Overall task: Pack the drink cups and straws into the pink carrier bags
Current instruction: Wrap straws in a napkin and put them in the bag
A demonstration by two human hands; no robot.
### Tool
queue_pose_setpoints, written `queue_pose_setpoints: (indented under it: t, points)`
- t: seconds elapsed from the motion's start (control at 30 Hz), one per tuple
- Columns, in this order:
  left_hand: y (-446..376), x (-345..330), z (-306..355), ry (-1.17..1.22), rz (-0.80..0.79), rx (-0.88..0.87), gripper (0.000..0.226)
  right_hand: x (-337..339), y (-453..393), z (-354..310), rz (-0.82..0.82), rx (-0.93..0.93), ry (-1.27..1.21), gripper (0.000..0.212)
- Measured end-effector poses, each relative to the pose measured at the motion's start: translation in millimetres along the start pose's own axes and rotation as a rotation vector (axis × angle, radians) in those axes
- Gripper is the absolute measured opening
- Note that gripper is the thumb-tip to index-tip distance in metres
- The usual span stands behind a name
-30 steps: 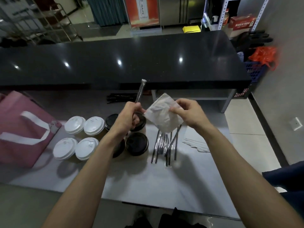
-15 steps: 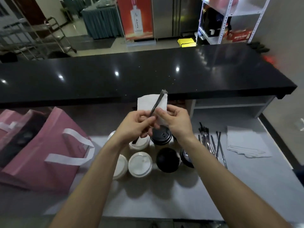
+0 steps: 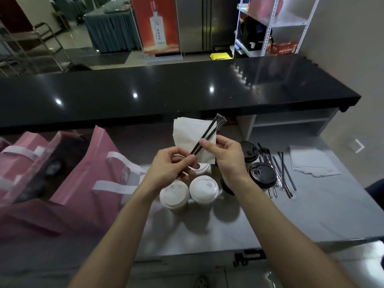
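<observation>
My left hand [image 3: 172, 163] and my right hand [image 3: 224, 154] meet above the cups and together hold two wrapped black straws [image 3: 209, 134] against a white napkin [image 3: 191, 138]. The left fingers pinch the straws' lower ends; the right thumb and fingers pinch straws and napkin together. Below stand white-lidded cups [image 3: 204, 189] and black-lidded cups [image 3: 262, 175], partly hidden by my hands. Two pink carrier bags [image 3: 91, 183] with white handles stand at the left, their mouths open.
Several loose wrapped straws [image 3: 282, 171] lie right of the cups, with a stack of white napkins [image 3: 311, 163] beyond them. A black counter [image 3: 166, 90] runs across behind the grey work table [image 3: 270, 215]. Shelving stands at the back right.
My hands came together, and the napkin now sits behind the straws, held by both hands. The view has shifted left, bringing the pink bags further into sight.
</observation>
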State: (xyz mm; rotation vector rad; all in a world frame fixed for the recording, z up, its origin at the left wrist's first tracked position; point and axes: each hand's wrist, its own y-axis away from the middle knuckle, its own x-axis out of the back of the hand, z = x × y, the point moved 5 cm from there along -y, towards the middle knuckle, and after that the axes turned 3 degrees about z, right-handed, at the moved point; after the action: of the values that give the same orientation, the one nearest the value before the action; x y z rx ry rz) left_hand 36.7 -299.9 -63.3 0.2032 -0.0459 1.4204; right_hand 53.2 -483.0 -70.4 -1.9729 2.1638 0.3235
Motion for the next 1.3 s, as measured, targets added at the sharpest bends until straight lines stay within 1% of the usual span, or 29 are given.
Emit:
queue_pose_setpoints:
  t: [0.07,0.17,0.23,0.27,0.3,0.4,0.47,0.53,0.6,0.63,0.7,0.77,0.87,0.93,1.0,1.07,1.13,1.2,1.3]
  points:
    - [16,6,-5,0.001,0.009,0.009,0.020,-10,16,10,-0.005,-0.015,-0.021,0.014]
    - [45,22,-12,-0.018,0.036,0.036,0.019,-25,39,19,0.030,-0.006,0.010,0.010]
    - [65,49,-8,-0.182,0.083,-0.051,0.018,-41,50,14,0.037,0.027,0.007,0.011]
    - [76,67,-2,-0.262,0.119,-0.108,0.018,-52,53,8,0.036,0.049,0.002,0.013]
    - [87,89,4,-0.290,0.166,-0.160,0.016,-65,56,0,0.034,0.074,0.002,0.014]
    - [120,168,21,-0.246,0.299,-0.301,0.008,-110,61,-26,0.003,0.151,0.016,0.017]
    - [133,226,28,-0.312,0.397,-0.345,0.009,-147,62,-39,-0.045,0.194,0.009,0.015]
    - [136,280,28,-0.418,0.474,-0.349,0.009,-189,60,-47,-0.084,0.248,0.026,0.012]
    - [132,325,23,-0.589,0.484,-0.343,0.011,-234,55,-49,-0.111,0.261,0.037,0.012]
    - [128,343,20,-0.680,0.465,-0.348,0.013,-256,50,-46,-0.123,0.249,0.038,0.013]
    - [118,366,13,-0.857,0.370,-0.405,0.013,-296,40,-35,-0.124,0.194,0.073,0.016]
    - [105,375,3,-1.034,0.223,-0.441,0.015,-325,31,-22,-0.073,0.190,0.208,0.013]
    - [86,377,-13,-1.190,0.021,-0.406,0.027,-350,26,-7,0.038,0.279,0.621,0.002]
    - [80,376,-22,-1.221,-0.071,-0.416,0.039,-359,26,4,0.052,0.285,0.889,0.010]
    - [77,377,-30,-1.233,-0.108,-0.417,0.055,-364,25,16,0.030,0.224,1.096,0.011]
    - [76,379,-33,-1.250,-0.103,-0.414,0.073,-367,22,26,0.020,0.159,1.268,0.013]
    - [77,380,-35,-1.272,-0.090,-0.423,0.089,-371,21,34,0.002,0.123,1.427,0.022]
    - [79,380,-35,-1.292,-0.090,-0.426,0.100,-377,22,41,-0.031,0.119,1.534,0.030]
    - [80,380,-35,-1.281,-0.097,-0.428,0.108,-381,22,48,-0.067,0.143,1.673,0.020]
